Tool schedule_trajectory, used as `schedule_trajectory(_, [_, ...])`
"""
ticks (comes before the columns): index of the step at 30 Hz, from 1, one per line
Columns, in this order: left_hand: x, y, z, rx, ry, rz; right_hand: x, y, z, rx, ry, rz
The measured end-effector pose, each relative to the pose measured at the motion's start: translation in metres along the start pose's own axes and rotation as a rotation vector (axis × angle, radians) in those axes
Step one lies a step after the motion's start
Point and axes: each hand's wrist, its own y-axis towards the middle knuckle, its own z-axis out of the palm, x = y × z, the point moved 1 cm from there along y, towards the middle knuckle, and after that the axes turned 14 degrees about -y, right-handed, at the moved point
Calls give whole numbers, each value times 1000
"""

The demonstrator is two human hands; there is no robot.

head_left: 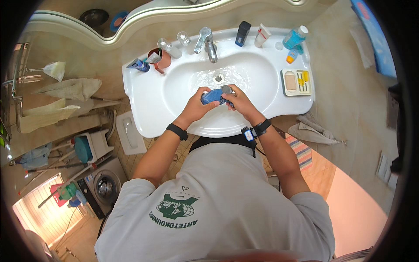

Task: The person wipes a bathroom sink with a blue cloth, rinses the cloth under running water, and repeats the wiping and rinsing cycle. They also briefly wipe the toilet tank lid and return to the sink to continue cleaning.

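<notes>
My left hand (199,106) and my right hand (240,100) meet over the front half of a white washbasin (176,95). Between them they hold a bunched blue cloth item (212,96) with a grey part (226,89) at its upper right. The left fingers and thumb grip its left end; the right fingers close round the grey end. What kind of item it is, I cannot tell. Beyond the hands, rippling water lies round the metal drain (218,78), below a chrome faucet (210,49). Whether water runs from the spout is unclear.
On the basin's left rim stand a blue tube (140,65), a reddish-brown mug (165,60) and clear-capped bottles (173,50). Along the right are a dark box (243,33), a white tube (262,36), a blue mouthwash bottle (294,38) and a soap tray (296,93).
</notes>
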Motion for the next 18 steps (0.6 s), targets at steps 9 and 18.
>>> schedule_trajectory(9, [20,-26,-4,-33,161,274,-2,-32,53,-298,-96,-154])
schedule_trajectory(18, [39,-56,-33,47,-469,9,-14,-42,76,-659,-296,-426])
